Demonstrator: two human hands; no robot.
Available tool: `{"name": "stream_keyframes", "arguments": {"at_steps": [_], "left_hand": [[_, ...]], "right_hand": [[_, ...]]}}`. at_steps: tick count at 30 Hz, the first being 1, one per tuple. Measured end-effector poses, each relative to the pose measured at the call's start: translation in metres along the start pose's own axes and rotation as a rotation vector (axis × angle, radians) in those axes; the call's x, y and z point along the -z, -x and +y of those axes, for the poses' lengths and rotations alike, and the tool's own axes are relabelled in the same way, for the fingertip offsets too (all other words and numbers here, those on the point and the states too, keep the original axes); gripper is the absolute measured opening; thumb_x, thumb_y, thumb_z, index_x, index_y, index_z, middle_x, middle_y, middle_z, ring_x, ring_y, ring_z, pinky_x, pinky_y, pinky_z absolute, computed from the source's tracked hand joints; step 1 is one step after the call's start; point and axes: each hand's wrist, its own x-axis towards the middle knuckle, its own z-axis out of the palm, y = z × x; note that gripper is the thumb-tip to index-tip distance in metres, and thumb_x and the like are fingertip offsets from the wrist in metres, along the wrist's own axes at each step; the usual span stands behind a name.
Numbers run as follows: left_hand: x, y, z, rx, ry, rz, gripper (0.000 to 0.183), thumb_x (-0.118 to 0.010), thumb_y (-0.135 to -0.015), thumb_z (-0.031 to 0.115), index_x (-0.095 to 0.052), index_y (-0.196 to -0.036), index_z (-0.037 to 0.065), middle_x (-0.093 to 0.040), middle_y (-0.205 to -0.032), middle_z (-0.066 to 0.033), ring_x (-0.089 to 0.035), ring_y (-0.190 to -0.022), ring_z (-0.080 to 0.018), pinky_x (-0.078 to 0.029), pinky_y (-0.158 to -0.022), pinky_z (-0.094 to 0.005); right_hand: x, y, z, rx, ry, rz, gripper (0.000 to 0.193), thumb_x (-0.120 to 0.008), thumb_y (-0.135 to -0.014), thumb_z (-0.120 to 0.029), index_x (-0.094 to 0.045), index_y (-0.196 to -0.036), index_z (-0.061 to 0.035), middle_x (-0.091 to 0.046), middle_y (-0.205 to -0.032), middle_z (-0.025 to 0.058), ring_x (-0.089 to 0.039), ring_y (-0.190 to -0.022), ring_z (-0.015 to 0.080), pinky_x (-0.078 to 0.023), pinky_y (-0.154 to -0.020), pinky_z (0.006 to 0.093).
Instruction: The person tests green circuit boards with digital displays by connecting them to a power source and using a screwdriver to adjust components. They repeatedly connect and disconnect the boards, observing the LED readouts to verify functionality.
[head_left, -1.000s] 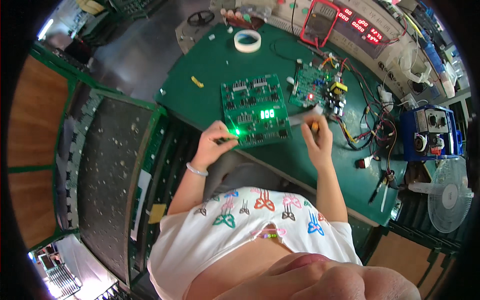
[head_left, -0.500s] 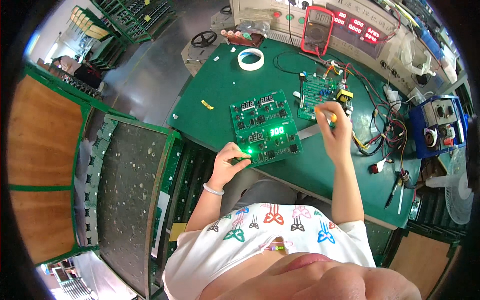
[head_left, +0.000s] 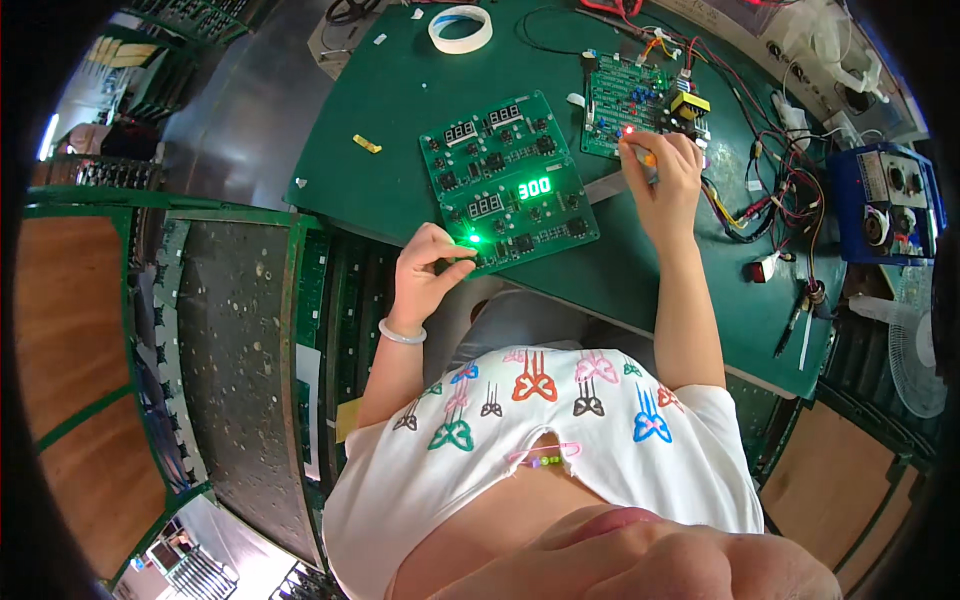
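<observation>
My left hand (head_left: pixel 428 275) pinches the near-left corner of a green display board (head_left: pixel 507 215) between thumb and fingers. A green light glows beside those fingertips, and one of the board's digit displays is lit green while the others are dark. Further right and back lies a second green circuit board (head_left: pixel 632 97) with a yellow transformer (head_left: pixel 690 106) and wires attached. My right hand (head_left: pixel 668 180) is closed at this board's near edge, around a small orange object (head_left: pixel 650 160) mostly hidden by the fingers. A red light shows at its fingertips. A pale flat strip (head_left: pixel 608 187) runs between the boards.
A tape roll (head_left: pixel 460 30) and a yellow scrap (head_left: pixel 367 144) lie on the green table (head_left: pixel 350 200). Tangled wires (head_left: pixel 765 190) spread at right, near a blue-framed device (head_left: pixel 885 205) and a white fan (head_left: pixel 915 345). A metal-topped rack (head_left: pixel 235 330) stands left.
The view has shifted, leaving the red multimeter mostly out of the picture. A red light now shows at my right fingertips. My left hand keeps its hold on the display board's corner.
</observation>
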Motion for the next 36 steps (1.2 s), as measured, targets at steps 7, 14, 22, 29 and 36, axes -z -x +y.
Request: {"name": "stream_keyframes", "arguments": {"at_steps": [7,14,22,29,36], "left_hand": [[0.001,-0.001,-0.002,-0.014,-0.011,0.0,0.02,-0.083,-0.076,0.002,-0.077,-0.095,0.004,-0.056,-0.084,-0.0024,-0.052,-0.08,-0.0142,-0.043,-0.07,-0.0263],[0.001,-0.002,-0.001,-0.01,-0.003,0.008,0.021,-0.083,-0.075,0.001,-0.077,-0.094,0.005,-0.057,-0.082,-0.002,-0.053,-0.079,-0.0145,-0.043,-0.07,-0.0271],[0.0,0.0,-0.002,-0.004,-0.006,0.012,0.021,-0.083,-0.076,0.001,-0.077,-0.095,0.005,-0.057,-0.083,-0.0021,-0.055,-0.078,-0.0139,-0.044,-0.069,-0.0264],[0.0,-0.002,-0.004,-0.039,0.013,0.002,0.019,-0.082,-0.078,0.0,-0.076,-0.096,0.003,-0.056,-0.086,-0.0025,-0.054,-0.078,-0.0128,-0.044,-0.069,-0.025],[-0.004,0.003,-0.004,-0.084,-0.006,0.066,0.023,-0.081,-0.078,-0.001,-0.075,-0.1,0.002,-0.054,-0.09,-0.0033,-0.054,-0.083,-0.0128,-0.045,-0.074,-0.0254]], "right_hand": [[-0.001,-0.001,-0.002,0.058,0.02,-0.03,0.016,-0.075,-0.08,-0.012,-0.066,-0.094,-0.0118,-0.067,-0.087,-0.0004,-0.06,-0.09,0.0233,-0.042,-0.087,0.0418],[-0.001,-0.001,-0.001,0.071,0.026,-0.084,0.017,-0.073,-0.079,-0.011,-0.065,-0.094,-0.0117,-0.066,-0.09,0.0004,-0.059,-0.091,0.0241,-0.041,-0.087,0.0417],[-0.001,0.001,-0.004,0.051,0.017,-0.12,0.017,-0.073,-0.08,-0.011,-0.065,-0.095,-0.0112,-0.065,-0.091,0.0011,-0.058,-0.094,0.0246,-0.04,-0.088,0.0424],[0.0,0.001,-0.003,0.09,0.002,-0.081,0.017,-0.073,-0.08,-0.009,-0.065,-0.095,-0.0099,-0.065,-0.091,0.0027,-0.059,-0.092,0.0257,-0.041,-0.087,0.0411],[0.034,-0.006,-0.047,0.15,-0.217,0.171,0.014,-0.071,-0.078,0.0,-0.064,-0.089,-0.0038,-0.064,-0.096,0.0099,-0.06,-0.085,0.0296,-0.048,-0.074,0.0381]]}}
